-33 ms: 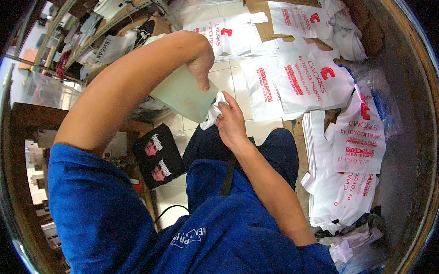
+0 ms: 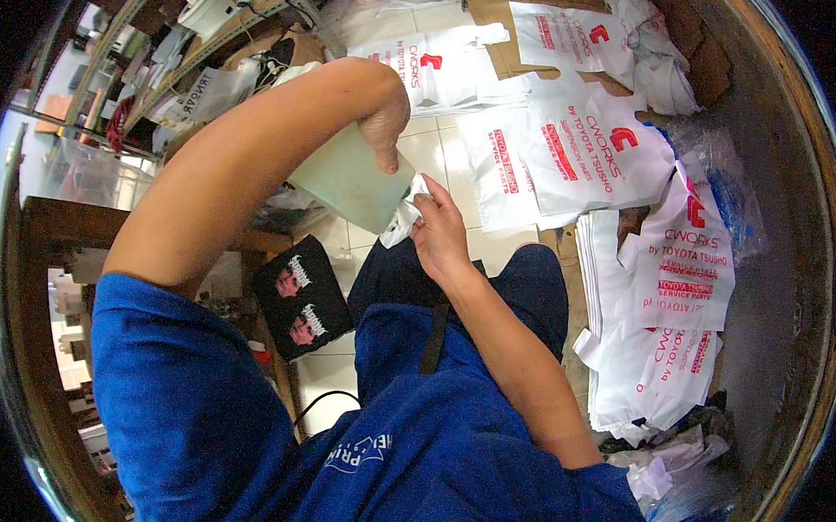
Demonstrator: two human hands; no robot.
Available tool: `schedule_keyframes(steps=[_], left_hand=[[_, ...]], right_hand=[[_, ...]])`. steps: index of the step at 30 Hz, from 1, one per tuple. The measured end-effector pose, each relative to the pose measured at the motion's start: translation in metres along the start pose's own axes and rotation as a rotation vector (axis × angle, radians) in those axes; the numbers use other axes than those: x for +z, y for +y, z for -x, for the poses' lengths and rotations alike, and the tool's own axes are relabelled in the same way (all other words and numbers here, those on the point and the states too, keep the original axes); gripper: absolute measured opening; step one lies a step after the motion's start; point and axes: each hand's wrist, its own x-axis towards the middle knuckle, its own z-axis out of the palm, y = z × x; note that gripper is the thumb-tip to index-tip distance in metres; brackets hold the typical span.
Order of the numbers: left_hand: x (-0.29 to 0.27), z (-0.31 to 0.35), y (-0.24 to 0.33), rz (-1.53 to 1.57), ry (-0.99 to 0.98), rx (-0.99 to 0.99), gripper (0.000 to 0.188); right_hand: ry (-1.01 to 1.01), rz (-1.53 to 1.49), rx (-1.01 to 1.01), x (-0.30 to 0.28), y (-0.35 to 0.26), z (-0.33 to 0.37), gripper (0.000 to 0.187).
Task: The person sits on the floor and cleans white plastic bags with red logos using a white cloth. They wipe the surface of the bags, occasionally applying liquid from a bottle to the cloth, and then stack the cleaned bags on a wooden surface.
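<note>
My left hand (image 2: 383, 136) is bent over a pale green, translucent plastic container (image 2: 352, 179) and grips it, thumb along its near side. Most of its fingers are hidden behind the wrist. The container is tilted, its lower end toward my right hand. At that end, my right hand (image 2: 440, 236) pinches a crumpled white cloth (image 2: 401, 221) against the container's edge. Whether the container has an opening under the cloth, I cannot tell. Both hands are above my lap, over the tiled floor.
White printed plastic bags (image 2: 591, 152) lie spread over cardboard ahead and to the right, with a bag stack (image 2: 651, 364) nearer me. Black folded fabric with printed pictures (image 2: 303, 298) lies left of my legs. A cluttered metal shelf (image 2: 179, 64) stands at the far left.
The white cloth has shifted very slightly at the container's end. Both hands keep their hold and place.
</note>
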Motion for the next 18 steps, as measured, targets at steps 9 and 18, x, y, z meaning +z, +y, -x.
schedule_keyframes(steps=[9,18], left_hand=[[-0.021,0.0,0.012,-0.148,-0.01,-0.034,0.068],[-0.025,-0.009,0.026,-0.228,0.047,-0.1,0.06]], right_hand=[[-0.006,0.024,0.06,-0.003,-0.001,-0.006,0.03],[-0.09,-0.029,-0.011,0.009,-0.003,-0.005,0.038]])
